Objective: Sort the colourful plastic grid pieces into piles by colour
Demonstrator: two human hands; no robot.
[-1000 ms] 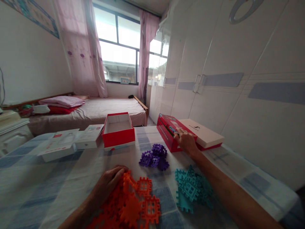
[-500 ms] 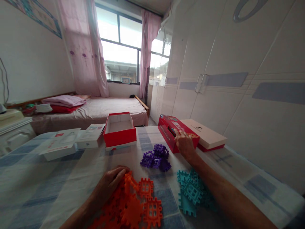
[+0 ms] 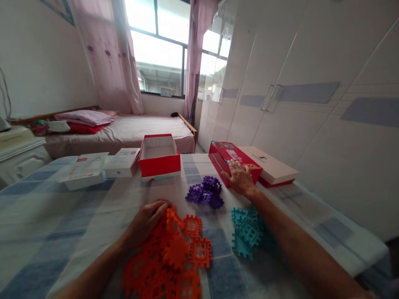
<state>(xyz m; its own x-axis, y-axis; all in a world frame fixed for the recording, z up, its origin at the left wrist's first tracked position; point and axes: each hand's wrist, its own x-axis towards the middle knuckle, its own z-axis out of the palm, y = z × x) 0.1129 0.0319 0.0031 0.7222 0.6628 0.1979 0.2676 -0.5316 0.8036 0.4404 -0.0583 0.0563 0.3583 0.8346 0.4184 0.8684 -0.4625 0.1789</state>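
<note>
My right hand [image 3: 239, 176] lies on the near part of a red printed box [image 3: 222, 160], fingers spread over its top and thumb against its side. My left hand [image 3: 152, 216] rests at the far left edge of a heap of orange interlocking plastic pieces [image 3: 176, 251]. Its fingers are stretched out close together, with the tips partly hidden by the heap. Between the hands and farther back sits a small pile of purple interlocking pieces [image 3: 205, 193]. Teal interlocking pieces [image 3: 247, 232] lie beside my right forearm, which covers some of them.
An open red box [image 3: 159, 164] stands at the table's far side, with two white boxes [image 3: 84, 170] to its left. A beige-lidded box [image 3: 269, 164] adjoins the printed box. A checked cloth [image 3: 226, 270] covers the table. Beyond are a bed [image 3: 143, 128] and wardrobe [image 3: 280, 54].
The view has tipped downward. My right hand has flattened and spread over the printed box's top; the dark gap near its fingers no longer shows. My left hand stays by the orange heap.
</note>
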